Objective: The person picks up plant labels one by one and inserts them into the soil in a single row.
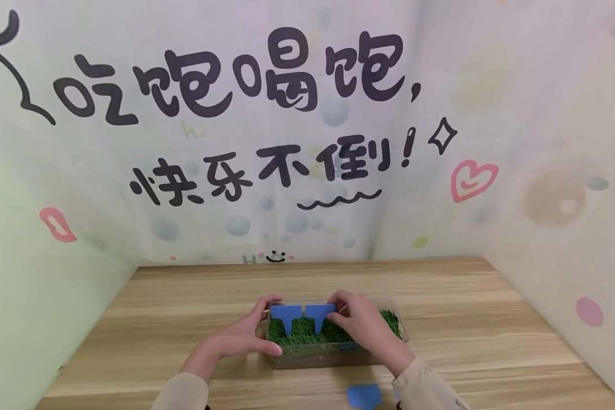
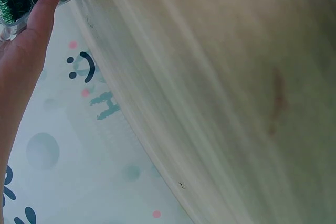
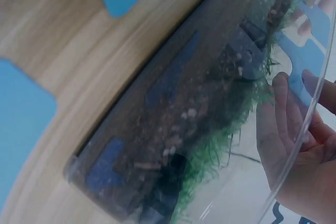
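A clear plastic box [image 1: 312,359] of dark soil with green grass [image 1: 299,329] on top sits on the table. Two blue T-shaped plant labels stand upright in the grass: the left label [image 1: 287,313] and the right label [image 1: 319,313]. My right hand [image 1: 366,326] pinches the right label at its upper right edge; the right wrist view shows thumb and fingers on this label [image 3: 303,59] through the clear wall. At the box's left end, my left hand [image 1: 238,337] grips it, thumb at the front and fingers at the back.
In front of the box, a blue label [image 1: 365,395] lies on the wooden table [image 1: 184,307]; another is partly hidden by the right sleeve. The right wrist view shows two loose blue pieces near the box. Behind the table hangs a printed cloth backdrop [image 1: 307,228].
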A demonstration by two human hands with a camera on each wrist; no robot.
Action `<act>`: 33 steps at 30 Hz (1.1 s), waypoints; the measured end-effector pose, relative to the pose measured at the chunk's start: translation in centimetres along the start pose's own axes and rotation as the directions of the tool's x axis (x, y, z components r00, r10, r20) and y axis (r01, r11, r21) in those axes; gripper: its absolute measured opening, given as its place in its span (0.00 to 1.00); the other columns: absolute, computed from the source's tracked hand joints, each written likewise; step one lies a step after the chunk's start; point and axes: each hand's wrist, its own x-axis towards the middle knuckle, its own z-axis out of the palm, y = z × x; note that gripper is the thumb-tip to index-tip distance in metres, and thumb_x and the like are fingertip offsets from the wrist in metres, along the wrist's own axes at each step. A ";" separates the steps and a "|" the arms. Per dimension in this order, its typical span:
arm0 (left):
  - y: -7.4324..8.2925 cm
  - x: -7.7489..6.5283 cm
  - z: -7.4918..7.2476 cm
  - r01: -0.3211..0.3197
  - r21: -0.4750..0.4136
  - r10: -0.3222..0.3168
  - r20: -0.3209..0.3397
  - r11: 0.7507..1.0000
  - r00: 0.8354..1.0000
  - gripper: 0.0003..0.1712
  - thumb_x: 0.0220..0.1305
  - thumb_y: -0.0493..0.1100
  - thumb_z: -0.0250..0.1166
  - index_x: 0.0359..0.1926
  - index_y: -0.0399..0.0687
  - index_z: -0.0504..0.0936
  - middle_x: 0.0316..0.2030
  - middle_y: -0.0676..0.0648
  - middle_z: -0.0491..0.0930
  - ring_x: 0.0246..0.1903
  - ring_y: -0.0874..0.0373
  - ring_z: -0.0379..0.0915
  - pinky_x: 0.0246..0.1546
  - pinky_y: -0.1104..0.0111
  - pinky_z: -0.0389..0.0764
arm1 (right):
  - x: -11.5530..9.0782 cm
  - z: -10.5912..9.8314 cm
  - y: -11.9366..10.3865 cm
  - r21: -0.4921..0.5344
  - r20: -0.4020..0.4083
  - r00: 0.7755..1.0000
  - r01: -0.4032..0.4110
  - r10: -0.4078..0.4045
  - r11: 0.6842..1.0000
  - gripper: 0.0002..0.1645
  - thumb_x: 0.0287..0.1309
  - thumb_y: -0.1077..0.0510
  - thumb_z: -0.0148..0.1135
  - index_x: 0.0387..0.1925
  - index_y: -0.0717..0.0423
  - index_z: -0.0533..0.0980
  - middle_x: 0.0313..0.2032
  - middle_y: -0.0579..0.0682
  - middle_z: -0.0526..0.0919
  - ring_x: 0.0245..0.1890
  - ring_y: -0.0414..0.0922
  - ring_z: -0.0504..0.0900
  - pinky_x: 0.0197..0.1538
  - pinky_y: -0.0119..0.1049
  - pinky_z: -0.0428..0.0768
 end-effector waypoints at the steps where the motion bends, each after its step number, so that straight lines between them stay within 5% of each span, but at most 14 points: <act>1: 0.0 0.0 0.0 0.000 0.000 0.000 0.001 1.000 1.000 0.57 0.58 0.50 0.74 0.77 0.50 0.45 0.77 0.33 0.44 0.74 0.25 0.43 0.69 0.33 0.53 | -0.1 -0.1 0.0 0.006 -0.008 1.000 -0.003 0.003 1.000 0.07 0.61 0.59 0.67 0.42 0.51 0.80 0.35 0.45 0.84 0.34 0.40 0.83 0.37 0.37 0.83; 8: 0.2 -0.1 0.0 -0.005 0.010 0.005 -0.006 1.000 1.000 0.58 0.58 0.49 0.74 0.77 0.51 0.44 0.77 0.34 0.44 0.73 0.24 0.43 0.69 0.32 0.54 | -1.2 -1.4 0.2 0.051 -0.050 0.998 -0.046 0.049 0.998 0.07 0.62 0.60 0.67 0.42 0.50 0.79 0.35 0.43 0.84 0.34 0.40 0.84 0.39 0.36 0.84; 19: 0.1 -0.2 0.0 -0.016 0.012 0.016 -0.001 1.000 1.000 0.58 0.58 0.50 0.74 0.77 0.49 0.44 0.77 0.32 0.44 0.73 0.23 0.44 0.68 0.32 0.55 | -3.8 -3.6 0.0 0.075 -0.108 0.994 0.008 0.000 0.997 0.08 0.61 0.63 0.67 0.42 0.55 0.80 0.34 0.44 0.85 0.33 0.38 0.83 0.37 0.27 0.82; 33: 0.3 0.0 -0.3 0.011 0.000 -0.011 0.016 1.000 1.000 0.57 0.59 0.51 0.73 0.77 0.51 0.44 0.78 0.34 0.43 0.74 0.26 0.42 0.69 0.32 0.55 | -7.7 -4.9 -0.5 0.123 0.008 0.999 0.031 -0.032 0.992 0.10 0.62 0.55 0.67 0.41 0.55 0.79 0.33 0.42 0.86 0.32 0.30 0.82 0.35 0.25 0.82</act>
